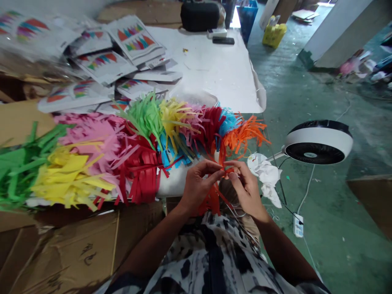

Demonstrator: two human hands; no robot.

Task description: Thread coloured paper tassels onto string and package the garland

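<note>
Close together over the table's front corner, my left hand (202,179) and my right hand (245,185) both pinch the middle of an orange paper tassel (211,202). Its fringed strips hang down in front of my body. Just beyond my fingers, a row of finished-looking tassels lies along the table: an orange tassel (246,132), a blue one (228,120), a dark red one (211,122), a yellow one (173,114) and a green one (147,116). Left of my hands are piles of fringed paper in red (143,175), yellow (67,175), pink (98,139) and green (15,167).
Printed packages (104,65) are heaped on the white table (211,61). A black case (200,16) and a phone (223,41) lie at the back. To my right stand a fan (318,143) and a power strip (298,225). Cardboard boxes (82,249) sit at lower left.
</note>
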